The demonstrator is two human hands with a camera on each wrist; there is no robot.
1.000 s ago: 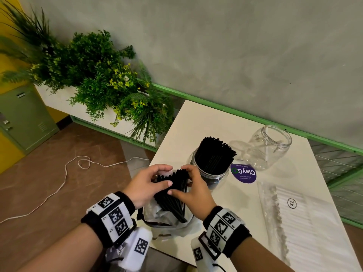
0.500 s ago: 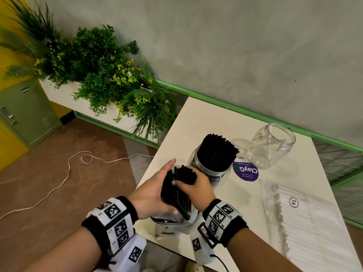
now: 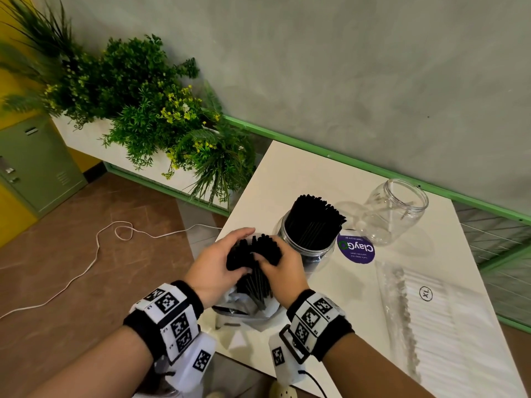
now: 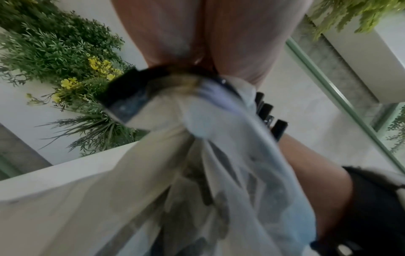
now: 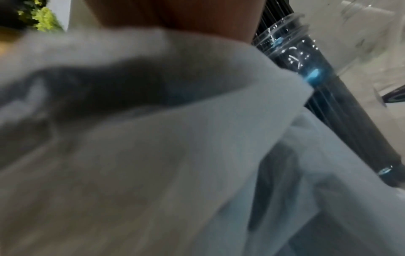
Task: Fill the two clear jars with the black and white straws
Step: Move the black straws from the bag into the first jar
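Note:
Both hands grip one bundle of black straws (image 3: 253, 255) that stands up out of a crumpled clear plastic bag (image 3: 247, 310) at the table's left front edge. My left hand (image 3: 218, 262) wraps the bundle from the left, my right hand (image 3: 280, 270) from the right. Just behind them a clear jar (image 3: 306, 245) is packed with upright black straws (image 3: 314, 219). A second clear jar (image 3: 395, 211) stands with nothing inside at the back right. In the wrist views the bag (image 4: 197, 173) fills most of the frame, and the filled jar (image 5: 324, 90) shows at the right.
A flat clear packet of white straws (image 3: 428, 320) marked XL lies on the white table (image 3: 301, 173) at the right. A purple round sticker (image 3: 356, 249) sits between the jars. Green plants (image 3: 149, 110) and a white cable (image 3: 94, 254) on the floor lie to the left.
Both hands have lifted the black straw bundle higher out of the bag and closed tighter round its top, nearer the filled jar.

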